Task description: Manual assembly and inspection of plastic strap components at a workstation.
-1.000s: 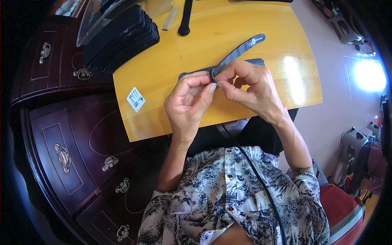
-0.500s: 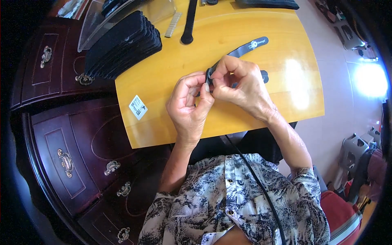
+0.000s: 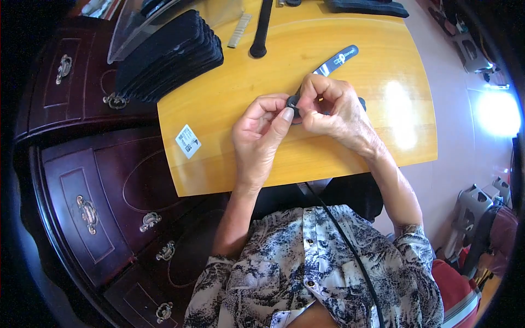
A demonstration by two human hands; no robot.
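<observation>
A dark grey strap (image 3: 336, 60) with a rounded, printed end is pinched between my two hands over the table. My left hand (image 3: 260, 134) grips its near end between thumb and fingers, where the strap bends into a small loop. My right hand (image 3: 343, 116) is closed on the same end from the right, thumb and forefinger pressed together. The strap's free part sticks out beyond my right hand, toward the far right. Another dark rounded end (image 3: 362, 103) peeks out from behind my right hand; most of it is hidden.
On the yellow table (image 3: 229, 158), a stack of black fabric pieces (image 3: 169, 57) stands at the far left beside a clear plastic bin (image 3: 128, 33). A black strap (image 3: 262, 30), a beige strip (image 3: 239, 30) and a white label (image 3: 188, 141) lie nearby. Dark wooden drawers (image 3: 87, 213) stand left.
Both hands have shifted slightly right in the picture, as has the table. The strap's held end is now turned into a rounder loop at my left fingertips.
</observation>
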